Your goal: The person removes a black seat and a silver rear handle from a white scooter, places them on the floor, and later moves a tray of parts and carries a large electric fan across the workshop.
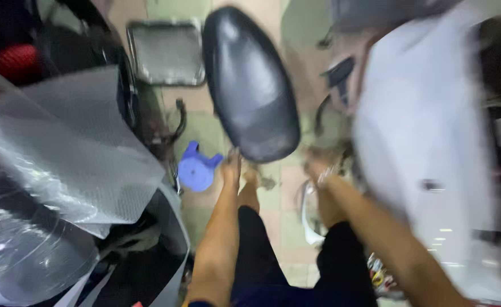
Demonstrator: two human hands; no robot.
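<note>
Holding the near end of one black scooter seat (250,85), the person has two bare arms stretched toward twelve o'clock. The left hand (232,165) meets the seat's rounded lower edge at about seven o'clock of it; whether its fingers clench the rim or only press against it cannot be told through the blur. The right hand (317,168) sits at about four o'clock of the seat, just beside its edge, and its grip is likewise impossible to read. The seat hangs tilted over the tiled floor (273,227), its far end pointing to twelve o'clock.

One small blue plastic stool (197,169) stands on the floor at nine o'clock of the left hand, near it. One dark square floor grate (166,52) lies at eleven o'clock of the seat. One white scooter body (426,153) fills the three o'clock side, smeared by motion and cut off at the frame's edge. Clear plastic wrapping (63,148) covers another vehicle at nine o'clock, its shape hidden beneath. Two dark-trousered legs show at six o'clock.
</note>
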